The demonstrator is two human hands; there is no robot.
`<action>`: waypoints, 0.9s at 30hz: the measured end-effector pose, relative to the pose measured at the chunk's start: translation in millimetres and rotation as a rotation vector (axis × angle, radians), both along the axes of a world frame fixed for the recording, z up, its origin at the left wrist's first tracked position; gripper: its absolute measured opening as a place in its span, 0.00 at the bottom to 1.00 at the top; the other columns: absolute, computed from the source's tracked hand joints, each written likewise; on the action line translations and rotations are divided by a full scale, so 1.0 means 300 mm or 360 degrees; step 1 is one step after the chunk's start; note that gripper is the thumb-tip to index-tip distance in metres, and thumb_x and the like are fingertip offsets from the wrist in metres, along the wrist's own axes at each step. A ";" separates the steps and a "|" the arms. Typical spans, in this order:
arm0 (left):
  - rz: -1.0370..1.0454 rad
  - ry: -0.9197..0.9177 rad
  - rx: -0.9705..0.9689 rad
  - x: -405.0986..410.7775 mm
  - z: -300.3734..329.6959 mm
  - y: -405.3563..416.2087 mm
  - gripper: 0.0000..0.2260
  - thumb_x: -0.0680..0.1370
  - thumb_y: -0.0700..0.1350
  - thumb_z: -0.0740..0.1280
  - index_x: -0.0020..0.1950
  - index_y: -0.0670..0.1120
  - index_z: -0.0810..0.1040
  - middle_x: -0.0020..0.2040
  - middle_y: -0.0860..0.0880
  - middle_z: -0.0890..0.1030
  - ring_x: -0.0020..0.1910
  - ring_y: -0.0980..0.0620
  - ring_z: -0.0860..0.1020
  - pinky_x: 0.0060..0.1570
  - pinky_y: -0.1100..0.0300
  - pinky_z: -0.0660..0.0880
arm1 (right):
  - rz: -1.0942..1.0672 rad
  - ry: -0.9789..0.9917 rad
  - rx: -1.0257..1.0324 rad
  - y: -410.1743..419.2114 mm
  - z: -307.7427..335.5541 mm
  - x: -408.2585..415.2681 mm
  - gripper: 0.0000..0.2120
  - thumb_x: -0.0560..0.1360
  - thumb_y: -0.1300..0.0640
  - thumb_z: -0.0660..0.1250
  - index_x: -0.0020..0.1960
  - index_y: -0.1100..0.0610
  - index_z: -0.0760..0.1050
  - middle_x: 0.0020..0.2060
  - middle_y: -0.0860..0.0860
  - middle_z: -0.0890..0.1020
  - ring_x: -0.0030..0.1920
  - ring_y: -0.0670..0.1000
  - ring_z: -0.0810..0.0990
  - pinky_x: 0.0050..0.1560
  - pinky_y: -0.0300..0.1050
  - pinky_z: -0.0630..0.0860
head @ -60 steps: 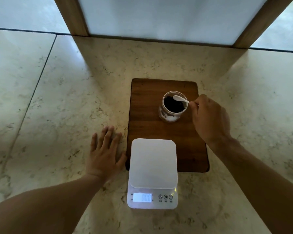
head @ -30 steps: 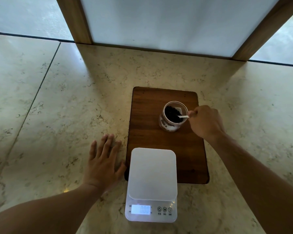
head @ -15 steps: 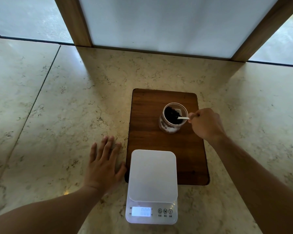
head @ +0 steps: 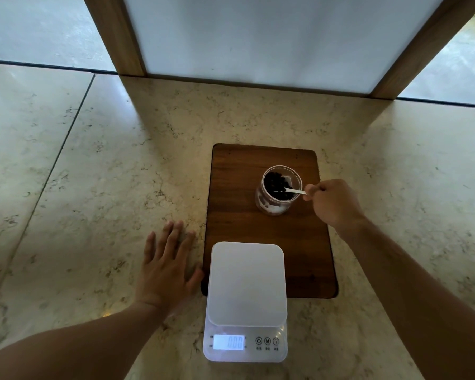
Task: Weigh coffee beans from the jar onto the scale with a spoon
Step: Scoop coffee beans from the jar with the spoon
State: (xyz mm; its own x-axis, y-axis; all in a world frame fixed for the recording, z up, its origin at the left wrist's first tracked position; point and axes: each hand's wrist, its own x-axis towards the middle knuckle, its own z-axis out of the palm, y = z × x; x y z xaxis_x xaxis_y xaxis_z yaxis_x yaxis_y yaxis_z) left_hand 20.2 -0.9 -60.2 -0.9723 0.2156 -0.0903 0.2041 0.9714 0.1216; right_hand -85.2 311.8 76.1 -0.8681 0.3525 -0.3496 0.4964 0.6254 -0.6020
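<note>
On the marble counter, a dark wooden board lies at the centre, its long side running from 12 o'clock to 6 o'clock. At 6 o'clock of the board, a white scale overlaps the board's near edge; its platform is bare and its lit display reads 000. The left hand lies flat on the counter at 9 o'clock of the scale, fingers spread, thumb just beside the board's corner. The right hand sits at 3 o'clock of the jar, thumb and forefinger pinching the handle of a white spoon. The spoon's bowl is down among the dark coffee beans inside the open jar.
</note>
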 end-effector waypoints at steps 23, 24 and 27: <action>-0.0012 0.0047 0.0005 0.002 0.001 -0.003 0.32 0.77 0.62 0.53 0.77 0.46 0.63 0.79 0.41 0.60 0.80 0.43 0.52 0.75 0.38 0.54 | -0.0088 0.0004 -0.0170 0.013 -0.022 0.016 0.15 0.82 0.51 0.61 0.46 0.57 0.82 0.29 0.49 0.73 0.28 0.48 0.68 0.28 0.41 0.63; -0.0012 0.0048 0.0004 0.002 0.002 -0.003 0.32 0.77 0.62 0.53 0.77 0.46 0.63 0.79 0.41 0.60 0.80 0.43 0.52 0.75 0.37 0.54 | -0.0088 0.0007 -0.0173 0.015 -0.023 0.018 0.15 0.82 0.51 0.61 0.46 0.58 0.82 0.29 0.50 0.73 0.28 0.48 0.68 0.29 0.42 0.63; -0.0020 0.0055 0.0004 0.002 -0.002 -0.003 0.33 0.77 0.62 0.53 0.77 0.46 0.63 0.79 0.41 0.61 0.80 0.43 0.53 0.75 0.37 0.54 | -0.0103 0.0025 -0.0179 0.023 -0.024 0.021 0.15 0.81 0.52 0.62 0.45 0.58 0.82 0.28 0.50 0.72 0.28 0.49 0.68 0.29 0.43 0.64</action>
